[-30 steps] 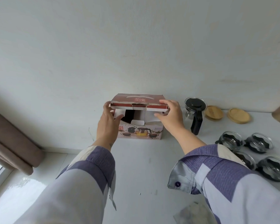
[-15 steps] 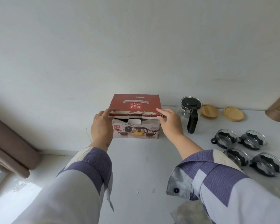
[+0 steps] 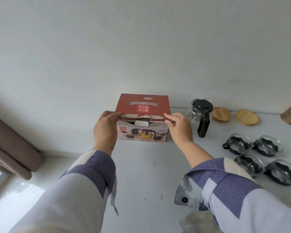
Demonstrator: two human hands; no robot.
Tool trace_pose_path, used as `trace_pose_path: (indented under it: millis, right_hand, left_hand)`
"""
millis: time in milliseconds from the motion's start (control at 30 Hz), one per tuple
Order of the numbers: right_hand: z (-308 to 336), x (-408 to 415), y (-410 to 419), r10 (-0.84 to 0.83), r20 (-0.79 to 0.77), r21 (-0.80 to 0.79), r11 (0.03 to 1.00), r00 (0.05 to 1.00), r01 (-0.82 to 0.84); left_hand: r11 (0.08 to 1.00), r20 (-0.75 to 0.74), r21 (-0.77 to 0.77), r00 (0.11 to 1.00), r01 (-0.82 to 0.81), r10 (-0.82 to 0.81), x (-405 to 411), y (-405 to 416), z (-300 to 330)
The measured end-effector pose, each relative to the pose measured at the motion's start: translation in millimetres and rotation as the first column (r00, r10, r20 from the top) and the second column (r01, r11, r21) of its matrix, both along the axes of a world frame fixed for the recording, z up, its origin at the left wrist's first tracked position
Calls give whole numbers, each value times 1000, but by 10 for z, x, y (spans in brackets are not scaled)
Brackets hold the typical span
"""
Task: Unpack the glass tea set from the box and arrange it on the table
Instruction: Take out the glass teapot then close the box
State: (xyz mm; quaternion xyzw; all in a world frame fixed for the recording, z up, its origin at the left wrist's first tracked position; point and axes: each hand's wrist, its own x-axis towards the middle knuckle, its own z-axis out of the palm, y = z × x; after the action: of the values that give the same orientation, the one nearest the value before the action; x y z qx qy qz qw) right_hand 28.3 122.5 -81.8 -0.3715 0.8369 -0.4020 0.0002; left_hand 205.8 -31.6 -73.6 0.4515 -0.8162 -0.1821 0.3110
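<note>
At the table's [image 3: 141, 174] back edge, my left hand [image 3: 105, 127] and right hand [image 3: 179, 127] pinch the box's [image 3: 142, 115] torn lid corners, pressing it closed; 4 cups [image 3: 257, 157] sit unpacked.

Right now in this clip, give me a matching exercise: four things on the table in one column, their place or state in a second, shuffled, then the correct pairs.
Things:
1. red-topped cardboard box
2. glass teapot with black lid and handle
3. round bamboo lids
4. glass cups in black holders

Places or states:
A. four grouped at the table's right
B. both hands at its front top edge
C. two lying flat by the wall
D. upright just right of the box

Pairs: 1-B, 2-D, 3-C, 4-A
</note>
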Motion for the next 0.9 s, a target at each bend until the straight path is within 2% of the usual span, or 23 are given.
trace_pose_path:
  millis: [333,400,500,633,900]
  right_hand:
    - [-106,36,22,-2,-65,51,999,998,5]
    - [-123,65,-3,9,-131,64,998,991,-1]
    - [-110,151,-82,129,-273,72,991,953,-113]
    - [-91,299,-239,231,-303,89,973,925,-214]
    - [-116,388,-340,167,-401,49,986,901,-161]
  left_hand:
    - [999,43,-5,998,37,-37,46,45,-135]
    - [999,38,4,998,43,-43,43,66,-152]
    - [999,9,27,999,46,-46,38,73,-184]
    - [998,6,42,999,46,-46,46,65,-207]
    - [999,-21,32,999,43,-43,44,55,-225]
